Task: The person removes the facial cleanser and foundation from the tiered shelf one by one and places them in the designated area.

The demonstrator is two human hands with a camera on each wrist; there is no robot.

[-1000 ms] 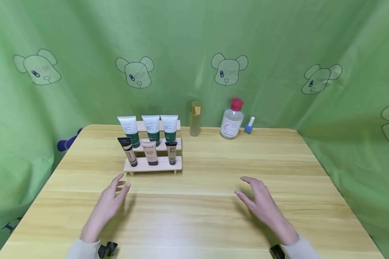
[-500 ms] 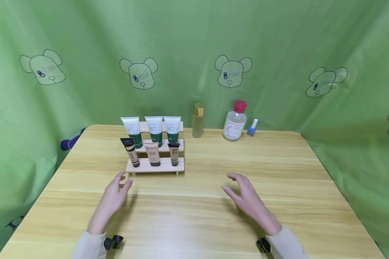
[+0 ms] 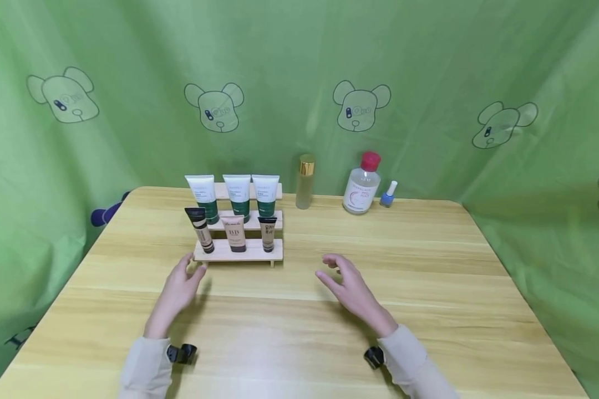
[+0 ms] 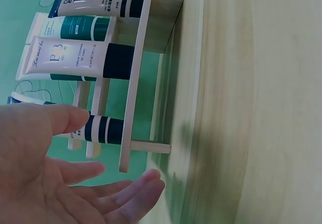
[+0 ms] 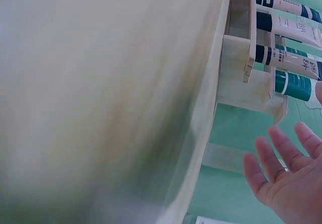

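A pale wooden tiered rack (image 3: pixel 229 257) stands at the left of the table. On its front shelf are a striped tube with a dark end (image 3: pixel 202 231), a pink BB cream tube (image 3: pixel 235 233) and a small beige tube (image 3: pixel 267 235). Behind them stand three white-and-green tubes (image 3: pixel 238 195). My left hand (image 3: pixel 177 288) is at the rack's left front corner, fingers apart and loosely bent; whether it touches the wood is unclear. To the right of the rack, my right hand (image 3: pixel 351 288) hovers over the table with relaxed fingers, holding nothing; the right wrist view shows its fingers (image 5: pixel 284 148) spread.
Along the table's back edge stand a gold-capped bottle (image 3: pixel 304 185), a clear bottle with a red cap (image 3: pixel 361 188) and a small blue nail polish bottle (image 3: pixel 387 197). A green curtain (image 3: pixel 279 55) hangs behind the wooden table (image 3: pixel 429 266).
My right hand has moved left, toward the rack. The left hand has come slightly closer to the rack's front left corner. The tubes and bottles keep their places.
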